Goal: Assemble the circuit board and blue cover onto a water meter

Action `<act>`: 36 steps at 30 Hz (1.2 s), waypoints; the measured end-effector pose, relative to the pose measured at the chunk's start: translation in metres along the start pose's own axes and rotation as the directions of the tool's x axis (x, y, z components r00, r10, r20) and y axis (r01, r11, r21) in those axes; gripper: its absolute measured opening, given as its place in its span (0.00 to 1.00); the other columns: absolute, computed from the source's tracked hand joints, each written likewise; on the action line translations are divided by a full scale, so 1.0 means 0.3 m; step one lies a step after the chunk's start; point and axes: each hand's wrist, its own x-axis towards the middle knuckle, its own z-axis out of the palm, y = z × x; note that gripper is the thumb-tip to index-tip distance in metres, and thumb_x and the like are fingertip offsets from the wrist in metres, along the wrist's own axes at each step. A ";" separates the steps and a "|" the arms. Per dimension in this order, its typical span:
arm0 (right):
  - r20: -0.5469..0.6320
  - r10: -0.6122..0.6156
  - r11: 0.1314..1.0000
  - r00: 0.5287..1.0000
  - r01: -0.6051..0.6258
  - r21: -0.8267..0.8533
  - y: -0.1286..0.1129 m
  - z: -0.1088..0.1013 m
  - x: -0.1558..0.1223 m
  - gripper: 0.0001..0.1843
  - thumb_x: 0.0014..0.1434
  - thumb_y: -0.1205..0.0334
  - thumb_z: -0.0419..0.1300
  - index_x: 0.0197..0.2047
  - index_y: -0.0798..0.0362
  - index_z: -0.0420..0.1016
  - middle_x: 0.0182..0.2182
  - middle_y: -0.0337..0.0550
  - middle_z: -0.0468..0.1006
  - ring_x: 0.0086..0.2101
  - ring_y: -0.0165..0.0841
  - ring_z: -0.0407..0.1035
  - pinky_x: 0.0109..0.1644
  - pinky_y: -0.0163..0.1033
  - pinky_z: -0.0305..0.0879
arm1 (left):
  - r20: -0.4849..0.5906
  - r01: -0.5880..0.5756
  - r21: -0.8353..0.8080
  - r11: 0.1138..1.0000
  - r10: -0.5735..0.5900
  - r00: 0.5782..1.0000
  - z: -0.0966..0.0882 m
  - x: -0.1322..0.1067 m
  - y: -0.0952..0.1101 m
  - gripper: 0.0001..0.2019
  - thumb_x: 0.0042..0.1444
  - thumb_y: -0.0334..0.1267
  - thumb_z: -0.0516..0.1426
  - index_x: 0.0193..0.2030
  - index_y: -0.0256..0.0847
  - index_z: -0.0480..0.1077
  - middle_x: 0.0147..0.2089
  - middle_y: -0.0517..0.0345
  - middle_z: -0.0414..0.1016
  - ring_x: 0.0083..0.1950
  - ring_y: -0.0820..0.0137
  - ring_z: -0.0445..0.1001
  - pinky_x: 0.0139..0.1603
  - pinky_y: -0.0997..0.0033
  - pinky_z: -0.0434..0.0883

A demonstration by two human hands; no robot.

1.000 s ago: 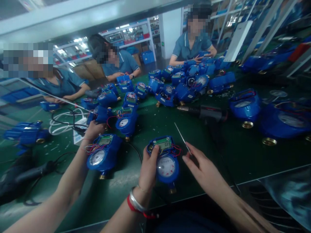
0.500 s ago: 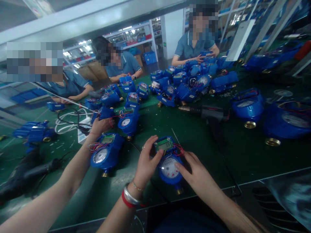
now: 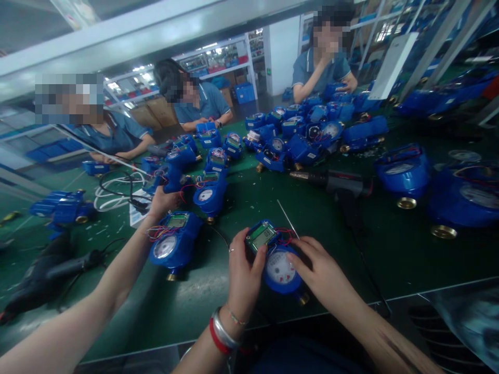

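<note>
A blue water meter (image 3: 282, 267) with a round white dial and brass end lies tilted before me on the table. On its upper part sits a green display board (image 3: 262, 236) reading digits, with red wires at its right. My left hand (image 3: 246, 265), wearing a silver bangle and red band, is closed around the board's left edge, thumb at its lower side. My right hand (image 3: 317, 267) grips the meter's right side, thumb on the dial and fingers by the wires. A thin pale rod (image 3: 287, 218) ends beside those fingers; whether they touch it I cannot tell.
A co-worker's hand (image 3: 163, 203) reaches in from the left to a blue meter. Another wired meter (image 3: 175, 244) stands left of mine. A heat gun (image 3: 343, 184) lies at right, a second black tool (image 3: 58, 275) at left. Several meters and three people are across the green table (image 3: 241, 200).
The meter in my hands has turned, its brass end swinging right and its display tilting more. The person at back right has raised a hand to the face. The view has shifted slightly.
</note>
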 end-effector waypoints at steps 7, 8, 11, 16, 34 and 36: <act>-0.065 0.007 0.999 0.998 -0.009 -0.031 0.121 -0.016 0.032 0.27 0.63 0.45 0.45 0.59 0.51 0.61 0.53 0.48 0.68 0.53 0.39 0.64 0.58 0.47 0.61 | 0.101 -0.117 0.035 0.992 0.113 0.988 -0.040 0.008 -0.032 0.27 0.57 0.42 0.56 0.62 0.42 0.54 0.62 0.48 0.59 0.63 0.59 0.58 0.62 0.55 0.57; -0.072 0.033 0.998 0.997 -0.037 -0.055 0.146 -0.017 0.044 0.27 0.64 0.47 0.45 0.61 0.51 0.60 0.53 0.48 0.68 0.53 0.40 0.64 0.58 0.48 0.61 | 0.120 -0.120 0.032 0.992 0.115 0.986 -0.046 0.009 -0.039 0.27 0.58 0.41 0.55 0.62 0.42 0.53 0.62 0.48 0.59 0.63 0.60 0.58 0.62 0.55 0.58; -0.081 0.065 0.978 0.995 -0.079 -0.192 0.216 -0.012 0.090 0.27 0.64 0.53 0.46 0.63 0.55 0.56 0.55 0.52 0.67 0.55 0.42 0.62 0.59 0.49 0.60 | 0.123 -0.119 0.015 0.993 0.116 0.986 -0.052 0.005 -0.054 0.26 0.58 0.40 0.55 0.62 0.43 0.53 0.62 0.49 0.60 0.63 0.61 0.58 0.62 0.55 0.58; -0.097 -0.010 0.883 0.995 -0.037 -0.469 0.258 -0.014 0.150 0.28 0.62 0.60 0.49 0.64 0.60 0.57 0.61 0.56 0.57 0.59 0.47 0.55 0.62 0.52 0.55 | 0.076 -0.111 -0.026 0.993 0.113 0.991 -0.024 -0.001 -0.061 0.26 0.58 0.39 0.55 0.62 0.44 0.54 0.61 0.49 0.60 0.62 0.61 0.60 0.61 0.56 0.60; 0.049 0.614 0.647 0.788 -0.538 0.540 0.395 -0.333 0.314 0.27 0.47 0.49 0.67 0.46 0.55 0.70 0.36 0.51 0.78 0.37 0.40 0.74 0.39 0.42 0.72 | 0.049 -0.103 -0.116 0.988 0.109 0.993 -0.012 0.017 -0.081 0.26 0.56 0.38 0.57 0.60 0.44 0.56 0.59 0.51 0.62 0.60 0.61 0.61 0.59 0.57 0.61; 0.081 0.569 0.625 0.818 -0.495 0.603 0.385 -0.338 0.335 0.20 0.51 0.52 0.64 0.44 0.54 0.70 0.36 0.47 0.78 0.35 0.35 0.74 0.37 0.38 0.72 | 0.047 -0.087 -0.164 0.983 0.096 0.994 -0.014 0.010 -0.079 0.26 0.55 0.38 0.58 0.60 0.44 0.55 0.60 0.51 0.60 0.61 0.61 0.60 0.60 0.57 0.60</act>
